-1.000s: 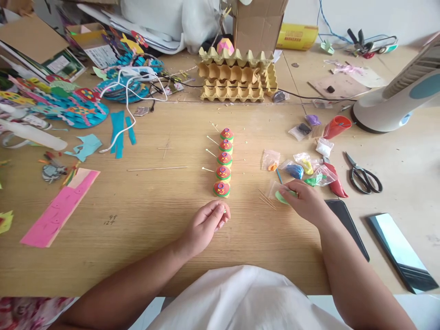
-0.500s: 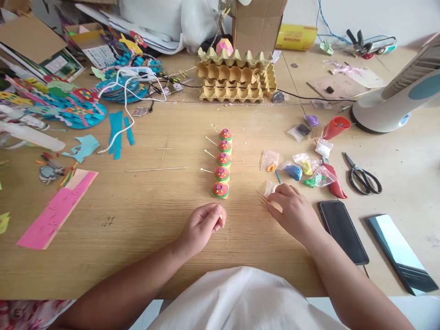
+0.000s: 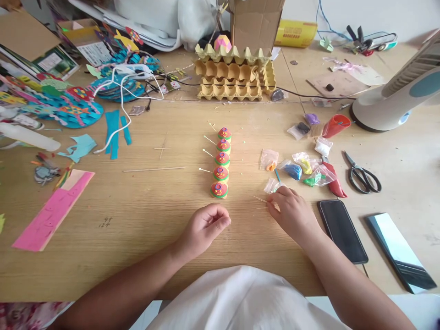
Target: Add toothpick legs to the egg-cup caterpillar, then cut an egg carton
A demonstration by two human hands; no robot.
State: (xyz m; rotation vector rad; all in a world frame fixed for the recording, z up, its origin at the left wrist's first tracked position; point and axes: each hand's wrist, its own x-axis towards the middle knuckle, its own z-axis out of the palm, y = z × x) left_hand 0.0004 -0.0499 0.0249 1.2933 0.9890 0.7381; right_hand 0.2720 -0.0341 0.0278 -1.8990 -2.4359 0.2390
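Note:
A caterpillar-like row of red-topped egg-carton cups (image 3: 220, 173) with green rims and small faces stands in the middle of the table. Thin sticks with pale tips poke out along its left side, and more tips show at its right. My left hand (image 3: 208, 228), just below the front cup, is closed with thumb and finger pinched together; whatever it holds is hidden. To the right, my right hand (image 3: 292, 211) rests low over the table, its fingertips closed on a thin wooden toothpick (image 3: 260, 199). Another toothpick lies just below it.
Small bags of coloured clay (image 3: 293, 171), scissors (image 3: 363, 172) and a phone (image 3: 342, 232) lie right. A red cup (image 3: 337, 126) stands behind. Egg cartons (image 3: 230, 89) are at the back. A pink paper strip (image 3: 55, 211) and a long stick (image 3: 154, 169) lie left.
My left hand has turned slightly and its thumb has shifted right; the small pale bit seen in it is now out of sight. At my right fingertips, the toothpicks have shifted and spread.

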